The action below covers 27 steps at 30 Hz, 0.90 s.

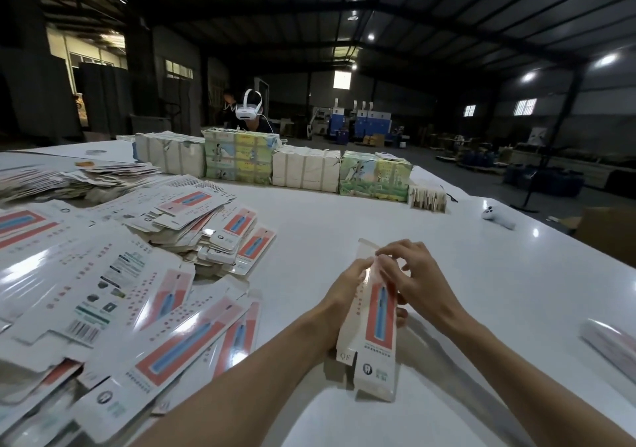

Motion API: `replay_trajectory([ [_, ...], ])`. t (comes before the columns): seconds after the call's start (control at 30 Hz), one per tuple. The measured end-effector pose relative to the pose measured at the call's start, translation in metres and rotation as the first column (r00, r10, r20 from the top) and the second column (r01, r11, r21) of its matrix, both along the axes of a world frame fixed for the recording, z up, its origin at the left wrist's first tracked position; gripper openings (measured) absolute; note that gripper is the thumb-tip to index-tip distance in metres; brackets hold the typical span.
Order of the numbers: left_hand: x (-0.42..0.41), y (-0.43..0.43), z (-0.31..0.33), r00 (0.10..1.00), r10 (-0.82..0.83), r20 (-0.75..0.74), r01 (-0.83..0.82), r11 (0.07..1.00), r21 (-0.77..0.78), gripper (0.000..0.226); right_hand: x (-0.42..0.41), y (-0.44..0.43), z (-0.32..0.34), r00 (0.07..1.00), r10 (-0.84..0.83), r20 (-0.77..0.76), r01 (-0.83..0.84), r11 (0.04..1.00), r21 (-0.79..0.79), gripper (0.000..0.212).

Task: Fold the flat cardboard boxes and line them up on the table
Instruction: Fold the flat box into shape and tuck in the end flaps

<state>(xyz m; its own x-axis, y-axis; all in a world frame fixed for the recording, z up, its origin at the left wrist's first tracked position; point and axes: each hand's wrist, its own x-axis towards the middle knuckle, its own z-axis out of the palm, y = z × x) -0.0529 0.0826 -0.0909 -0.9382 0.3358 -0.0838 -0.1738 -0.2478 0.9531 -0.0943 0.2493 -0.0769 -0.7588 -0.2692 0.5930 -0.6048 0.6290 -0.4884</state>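
Left hand (344, 290) fingertips hidden behind box (378, 312). Flats (103, 291) cut off left and bottom. Edge box (616, 343) cropped, blurred. Print unreadable.

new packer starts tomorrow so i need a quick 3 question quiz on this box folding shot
1. True or false: the red-and-blue printed box lies flat on the white table, untouched.
2. The heap of unfolded flat boxes lies: A) left of the held box B) right of it C) on the floor.
3. Name the small white device lying alone at the table's far right.

Key: 1 false, the left hand and right hand both hold it up. 2 A. 3 a handheld controller.
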Motion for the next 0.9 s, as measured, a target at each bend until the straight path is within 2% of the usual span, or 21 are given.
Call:
replay_trajectory([
  [0.13, -0.001, 0.0, 0.003, 1.0, 0.028, 0.008, -0.028, 1.0, -0.008, 0.07, -0.002, 0.0, -0.012, 1.0, -0.01, 0.012, 0.01, 1.0, -0.002, 0.02],
  [0.23, 0.0, -0.001, 0.002, 1.0, 0.024, 0.019, -0.024, 1.0, -0.015, 0.072, 0.0, 0.004, -0.01, 1.0, -0.015, -0.003, 0.015, 1.0, -0.008, 0.017],
  [0.4, 0.001, 0.002, 0.001, 0.999, -0.029, -0.015, 0.028, 0.999, -0.029, 0.068, 0.003, 0.004, 0.002, 0.995, 0.017, 0.101, 0.004, 0.979, -0.204, 0.017],
  [0.5, -0.001, 0.001, 0.003, 0.999, -0.043, -0.032, 0.041, 0.997, -0.059, 0.069, 0.006, 0.003, 0.006, 0.957, 0.108, 0.27, -0.001, 0.93, -0.369, 0.027],
  [0.57, 0.0, 0.002, 0.005, 0.998, -0.05, -0.025, 0.047, 0.996, -0.079, 0.072, 0.007, 0.005, 0.008, 0.911, 0.239, 0.336, -0.049, 0.872, -0.488, 0.034],
  [0.63, 0.0, 0.006, 0.007, 0.999, -0.049, 0.003, 0.049, 0.991, -0.122, 0.076, 0.008, 0.008, 0.009, 0.836, 0.427, 0.344, -0.123, 0.758, -0.641, 0.039],
  [0.7, 0.003, 0.01, 0.009, 0.998, -0.062, 0.025, 0.064, 0.99, -0.126, 0.076, 0.01, 0.009, 0.008, 0.78, 0.538, 0.319, -0.165, 0.67, -0.724, 0.044],
  [0.77, 0.004, 0.012, 0.01, 0.997, -0.064, 0.049, 0.068, 0.994, -0.086, 0.074, 0.01, 0.007, 0.006, 0.788, 0.534, 0.307, -0.159, 0.658, -0.736, 0.045],
  [0.87, 0.004, 0.008, 0.01, 0.994, -0.04, 0.099, 0.04, 0.999, 0.004, 0.072, 0.011, 0.001, 0.002, 0.839, 0.454, 0.302, -0.094, 0.666, -0.74, 0.035],
  [0.9, 0.003, 0.005, 0.01, 0.993, -0.029, 0.113, 0.025, 0.999, 0.039, 0.072, 0.012, -0.001, 0.0, 0.842, 0.434, 0.321, -0.072, 0.679, -0.73, 0.04],
])
